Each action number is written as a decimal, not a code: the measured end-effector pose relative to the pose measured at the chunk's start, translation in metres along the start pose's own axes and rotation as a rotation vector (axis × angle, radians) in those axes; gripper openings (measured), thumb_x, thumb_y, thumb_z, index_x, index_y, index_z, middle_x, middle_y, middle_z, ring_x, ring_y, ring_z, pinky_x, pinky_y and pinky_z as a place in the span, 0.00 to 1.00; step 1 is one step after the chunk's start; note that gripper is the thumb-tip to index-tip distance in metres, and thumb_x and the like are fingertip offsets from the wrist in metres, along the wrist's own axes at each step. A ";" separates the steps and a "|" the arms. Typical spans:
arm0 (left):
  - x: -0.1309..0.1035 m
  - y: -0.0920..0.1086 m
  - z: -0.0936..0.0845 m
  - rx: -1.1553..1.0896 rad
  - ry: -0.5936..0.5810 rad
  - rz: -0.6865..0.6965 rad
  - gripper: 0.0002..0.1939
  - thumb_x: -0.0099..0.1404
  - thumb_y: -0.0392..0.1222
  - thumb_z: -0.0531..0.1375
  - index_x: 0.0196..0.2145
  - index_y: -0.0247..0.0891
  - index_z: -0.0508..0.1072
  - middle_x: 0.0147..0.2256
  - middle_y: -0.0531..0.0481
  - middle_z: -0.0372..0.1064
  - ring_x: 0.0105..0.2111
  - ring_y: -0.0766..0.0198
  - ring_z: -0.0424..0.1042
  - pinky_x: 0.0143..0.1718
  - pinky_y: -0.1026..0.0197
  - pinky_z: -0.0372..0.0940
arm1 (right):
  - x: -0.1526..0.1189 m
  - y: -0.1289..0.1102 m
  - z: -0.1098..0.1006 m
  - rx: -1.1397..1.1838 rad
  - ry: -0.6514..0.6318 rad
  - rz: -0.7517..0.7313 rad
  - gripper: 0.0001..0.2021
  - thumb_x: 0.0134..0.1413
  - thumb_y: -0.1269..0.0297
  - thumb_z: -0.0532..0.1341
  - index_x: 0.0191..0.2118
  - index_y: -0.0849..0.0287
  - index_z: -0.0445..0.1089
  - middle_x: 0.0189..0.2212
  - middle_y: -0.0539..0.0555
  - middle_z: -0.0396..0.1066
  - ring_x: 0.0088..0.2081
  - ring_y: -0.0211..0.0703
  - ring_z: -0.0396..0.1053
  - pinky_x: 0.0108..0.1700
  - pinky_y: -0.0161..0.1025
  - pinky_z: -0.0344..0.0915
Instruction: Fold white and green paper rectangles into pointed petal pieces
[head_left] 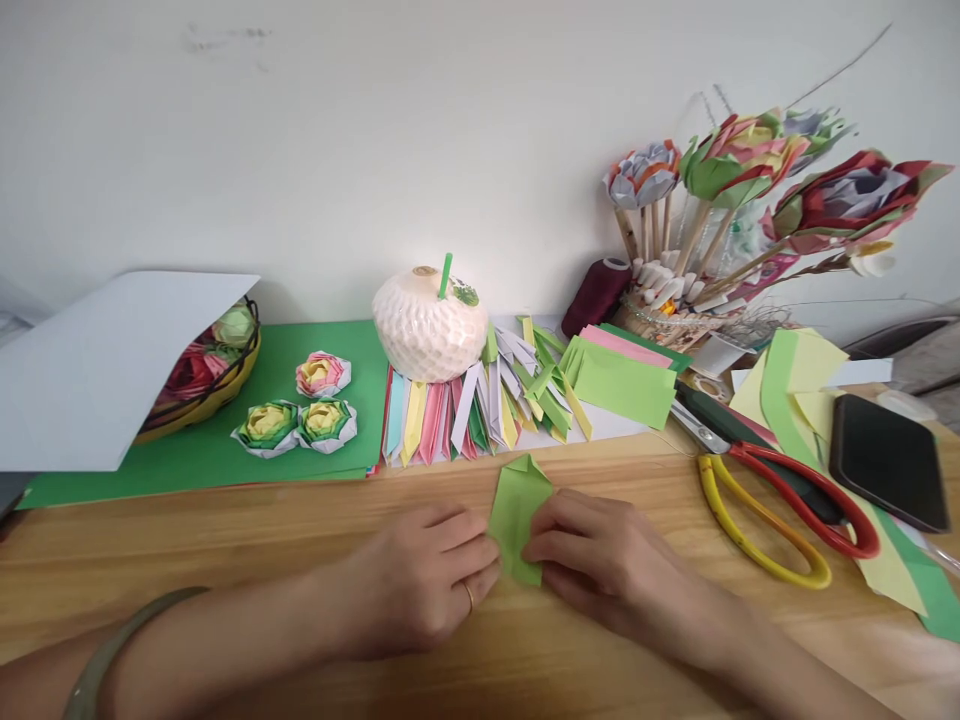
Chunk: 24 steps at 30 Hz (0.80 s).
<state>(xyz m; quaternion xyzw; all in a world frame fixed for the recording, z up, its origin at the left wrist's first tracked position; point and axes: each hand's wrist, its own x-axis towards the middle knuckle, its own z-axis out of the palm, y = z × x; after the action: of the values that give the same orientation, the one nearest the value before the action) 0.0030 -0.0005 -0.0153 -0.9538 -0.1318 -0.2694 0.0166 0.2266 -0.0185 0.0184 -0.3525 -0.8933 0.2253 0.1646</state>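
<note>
A light green paper slip (517, 505) lies on the wooden table between my two hands, with its far corners folded in. My left hand (442, 570) has its fingers curled at the paper's left edge. On the opposite side, my right hand (592, 550) closes its fingers on the right edge of the same slip. The fingertips partly hide the near end of the paper. Just beyond lie several folded paper strips (480, 410) in mixed colours, and a stack of light green paper slips (622, 380) sits to their right.
Red-and-yellow scissors (780, 520) and a black phone (889, 460) lie at right. Behind stand a white textured coconut (431, 325), a maroon thread spool (596, 297) and paper flowers (742, 160) on sticks. At left, paper lotuses (322, 425) sit on green sheets (300, 350) near a basket (210, 395).
</note>
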 end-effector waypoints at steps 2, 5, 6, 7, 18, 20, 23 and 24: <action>-0.002 0.000 0.001 0.002 -0.018 -0.004 0.12 0.69 0.31 0.51 0.32 0.34 0.73 0.29 0.48 0.72 0.33 0.64 0.70 0.35 0.62 0.68 | 0.000 0.001 -0.004 -0.005 -0.016 -0.012 0.08 0.58 0.74 0.54 0.34 0.59 0.70 0.33 0.53 0.69 0.32 0.38 0.65 0.30 0.34 0.58; -0.005 0.000 0.002 -0.001 -0.050 -0.007 0.10 0.69 0.32 0.52 0.34 0.34 0.73 0.30 0.48 0.72 0.33 0.64 0.70 0.34 0.63 0.68 | 0.000 0.003 -0.007 0.002 -0.065 -0.025 0.08 0.60 0.72 0.55 0.33 0.59 0.70 0.32 0.53 0.68 0.33 0.39 0.65 0.31 0.34 0.58; -0.005 0.000 0.003 0.000 -0.057 -0.007 0.09 0.69 0.32 0.52 0.34 0.35 0.72 0.30 0.49 0.71 0.33 0.64 0.70 0.34 0.63 0.68 | -0.001 0.003 -0.007 0.009 -0.078 -0.025 0.09 0.60 0.71 0.55 0.32 0.59 0.70 0.31 0.53 0.68 0.34 0.39 0.65 0.32 0.35 0.58; -0.005 0.000 0.003 0.000 -0.064 -0.003 0.09 0.69 0.32 0.53 0.35 0.35 0.72 0.30 0.49 0.71 0.33 0.64 0.70 0.34 0.63 0.68 | -0.001 0.004 -0.007 0.020 -0.085 -0.023 0.09 0.61 0.71 0.54 0.32 0.59 0.70 0.31 0.53 0.68 0.34 0.39 0.65 0.32 0.35 0.58; 0.003 0.005 -0.008 -0.053 -0.107 0.008 0.15 0.70 0.29 0.48 0.31 0.32 0.71 0.29 0.47 0.70 0.31 0.63 0.69 0.28 0.64 0.66 | 0.001 0.006 0.007 0.138 0.041 0.119 0.07 0.59 0.71 0.55 0.30 0.59 0.68 0.30 0.52 0.66 0.32 0.38 0.65 0.31 0.34 0.62; 0.003 0.006 -0.008 -0.068 -0.093 0.014 0.16 0.69 0.28 0.47 0.30 0.32 0.71 0.29 0.46 0.70 0.31 0.62 0.69 0.27 0.63 0.66 | 0.001 0.006 0.009 0.124 0.047 0.141 0.07 0.59 0.71 0.55 0.30 0.59 0.67 0.29 0.52 0.66 0.31 0.38 0.65 0.31 0.34 0.62; 0.002 0.008 -0.006 -0.068 -0.099 0.006 0.16 0.69 0.28 0.46 0.30 0.32 0.71 0.30 0.46 0.71 0.32 0.62 0.69 0.29 0.63 0.67 | 0.001 0.007 0.013 0.106 0.045 0.160 0.07 0.59 0.72 0.56 0.30 0.59 0.66 0.30 0.52 0.66 0.32 0.39 0.65 0.32 0.34 0.62; 0.001 0.008 -0.006 -0.063 -0.110 0.000 0.16 0.69 0.29 0.47 0.30 0.32 0.71 0.30 0.46 0.71 0.32 0.63 0.70 0.29 0.63 0.68 | 0.001 0.008 0.014 0.102 0.043 0.162 0.06 0.59 0.71 0.56 0.30 0.59 0.66 0.30 0.52 0.66 0.32 0.39 0.65 0.32 0.34 0.62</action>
<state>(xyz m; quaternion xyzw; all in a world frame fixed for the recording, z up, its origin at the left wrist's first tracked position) 0.0032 -0.0088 -0.0096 -0.9672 -0.1240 -0.2208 -0.0207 0.2241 -0.0169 0.0027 -0.4192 -0.8455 0.2756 0.1827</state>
